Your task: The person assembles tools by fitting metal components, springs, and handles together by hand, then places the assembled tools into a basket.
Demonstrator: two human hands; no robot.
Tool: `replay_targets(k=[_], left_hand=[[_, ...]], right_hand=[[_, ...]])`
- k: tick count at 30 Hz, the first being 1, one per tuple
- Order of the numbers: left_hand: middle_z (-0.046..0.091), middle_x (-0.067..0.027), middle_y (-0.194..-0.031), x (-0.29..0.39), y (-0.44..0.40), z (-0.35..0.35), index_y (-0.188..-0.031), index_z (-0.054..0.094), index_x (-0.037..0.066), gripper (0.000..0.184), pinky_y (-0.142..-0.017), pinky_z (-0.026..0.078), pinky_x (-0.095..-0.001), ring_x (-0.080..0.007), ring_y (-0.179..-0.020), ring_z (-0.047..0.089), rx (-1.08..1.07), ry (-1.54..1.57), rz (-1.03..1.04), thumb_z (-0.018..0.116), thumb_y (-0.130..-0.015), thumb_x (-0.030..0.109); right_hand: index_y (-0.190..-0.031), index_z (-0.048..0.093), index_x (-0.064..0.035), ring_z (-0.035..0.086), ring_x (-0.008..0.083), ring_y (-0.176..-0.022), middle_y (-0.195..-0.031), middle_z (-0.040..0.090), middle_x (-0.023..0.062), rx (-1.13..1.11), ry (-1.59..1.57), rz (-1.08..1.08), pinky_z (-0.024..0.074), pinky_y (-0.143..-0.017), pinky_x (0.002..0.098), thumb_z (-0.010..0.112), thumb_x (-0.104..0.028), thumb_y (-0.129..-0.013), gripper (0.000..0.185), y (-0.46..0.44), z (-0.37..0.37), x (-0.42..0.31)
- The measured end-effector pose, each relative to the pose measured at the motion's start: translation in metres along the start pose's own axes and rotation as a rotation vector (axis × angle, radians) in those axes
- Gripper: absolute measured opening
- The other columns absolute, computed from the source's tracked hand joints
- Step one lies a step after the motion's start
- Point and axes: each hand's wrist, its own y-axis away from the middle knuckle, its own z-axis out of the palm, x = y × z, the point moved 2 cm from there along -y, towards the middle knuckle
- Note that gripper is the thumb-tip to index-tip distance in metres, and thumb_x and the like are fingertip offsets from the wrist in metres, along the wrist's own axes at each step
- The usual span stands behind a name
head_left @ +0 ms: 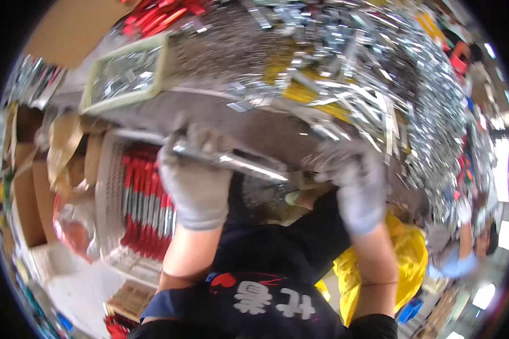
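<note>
My left hand [195, 178], in a pale work glove, is closed around one end of a shiny metal bar [251, 167]. The bar points to the right, toward my other hand, and looks like a narrow channel. My right hand [353, 178], gloved too, hovers at the table's near edge with its fingers curled inward. Motion smears those fingertips, and what they hold, if anything, cannot be made out. Just beyond it lie loose metal strips [379, 116] in a large heap.
A white plastic basket [110, 192] at the left holds rows of red-and-silver parts [147, 203]. A pale-rimmed tray [163, 65] contains small metal pieces. Red parts [158, 17] lie at the back. Cardboard boxes [25, 198] stand far left. A yellow bag [401, 254] hangs beside my right arm. Another person [464, 248] is at right.
</note>
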Motion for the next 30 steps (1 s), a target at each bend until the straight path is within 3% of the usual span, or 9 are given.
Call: replay_targets(k=[4,9,12,14,16,20,26,28,30], left_hand=[[0.040,0.0017,-0.072,-0.040,0.017,0.009,-0.093,0.053,0.007,0.011,-0.065,0.036,-0.0283,-0.0113,-0.066,0.036,-0.127,0.047,-0.110,0.048,-0.091,0.017],[0.040,0.0012,-0.074,-0.067,0.010,-0.010,-0.104,0.053,0.004,0.018,-0.072,0.038,-0.0284,-0.0118,-0.068,0.039,-0.211,0.075,-0.270,0.052,-0.088,0.013],[0.040,0.0013,-0.076,-0.092,0.025,0.003,-0.108,0.051,0.003,0.018,-0.074,0.039,-0.0301,-0.0122,-0.070,0.041,-0.307,0.132,-0.435,0.043,-0.093,0.011],[0.043,-0.0016,-0.080,-0.106,0.035,0.008,-0.105,0.054,0.005,0.017,-0.079,0.040,-0.0316,-0.0146,-0.076,0.045,-0.417,-0.122,-0.386,0.047,-0.092,0.013],[0.046,-0.0041,-0.083,-0.128,0.071,0.033,-0.110,0.054,0.007,0.024,-0.084,0.042,-0.0350,-0.0185,-0.084,0.049,-0.147,-0.446,-0.186,0.041,-0.097,0.023],[0.057,-0.0157,-0.123,-0.153,0.087,0.032,-0.126,0.052,-0.005,0.042,-0.106,0.036,-0.0443,-0.0278,-0.113,0.055,-0.426,-0.481,-0.761,0.043,-0.094,0.021],[0.064,-0.0111,-0.107,-0.186,0.089,0.024,-0.124,0.053,-0.003,0.048,-0.077,0.053,-0.0276,-0.0179,-0.083,0.065,-0.799,-1.386,-1.425,0.064,-0.092,0.031],[0.064,-0.0107,-0.102,-0.178,0.086,-0.007,-0.122,0.051,-0.003,0.047,-0.081,0.052,-0.0316,-0.0200,-0.087,0.065,-0.634,-1.170,-1.387,0.066,-0.090,0.029],[0.064,-0.0117,-0.102,-0.156,0.081,-0.038,-0.124,0.049,-0.004,0.051,-0.085,0.051,-0.0339,-0.0218,-0.092,0.064,-0.491,-1.050,-1.349,0.067,-0.089,0.029]], right_hand=[[-0.107,0.059,-0.0002,0.062,0.0175,-0.098,-0.113,0.061,0.0109,0.201,-0.121,-0.080,0.0508,-0.084,0.0287,0.061,-0.007,-0.091,0.018,0.066,0.022,0.035],[-0.118,0.051,-0.0019,0.060,0.0129,-0.099,-0.117,0.060,0.0145,0.308,-0.717,-0.028,0.0482,-0.088,0.0282,0.062,-0.021,-0.094,0.032,0.087,-0.008,0.037],[-0.118,0.050,-0.0009,0.060,0.0138,-0.099,-0.113,0.060,0.0146,0.174,-0.041,0.095,0.0490,-0.088,0.0293,0.062,-0.023,-0.094,0.034,0.098,-0.018,0.034],[-0.121,0.050,0.0008,0.058,0.0107,-0.093,-0.106,0.061,0.0074,0.302,-0.513,0.137,0.0468,-0.081,0.0242,0.061,-0.024,-0.094,0.039,0.105,-0.021,0.044],[-0.119,0.051,0.0006,0.057,0.0090,-0.091,-0.101,0.061,0.0054,0.298,-0.174,-0.050,0.0470,-0.079,0.0238,0.058,-0.023,-0.095,0.035,0.107,-0.031,0.030],[-0.111,0.054,-0.0012,0.062,0.0108,-0.078,-0.096,0.064,0.0087,0.451,-0.402,0.313,0.0497,-0.066,0.0251,0.058,-0.020,-0.094,0.026,0.119,-0.104,0.025],[-0.098,0.059,-0.0003,0.066,0.0232,-0.086,-0.092,0.065,0.0120,-0.075,0.441,0.170,0.0515,-0.080,0.0347,0.063,-0.018,-0.088,0.021,0.114,-0.150,0.010],[-0.086,0.067,-0.0082,0.063,0.0287,-0.081,-0.078,0.062,0.0168,-0.013,1.147,-0.105,0.0499,-0.075,0.0388,0.065,-0.028,-0.082,0.021,0.094,-0.229,0.022],[-0.105,0.062,-0.0109,0.061,0.0314,-0.093,-0.098,0.061,0.0147,0.554,1.317,-0.053,0.0468,-0.086,0.0405,0.064,-0.020,-0.080,0.026,0.079,-0.359,0.051]])
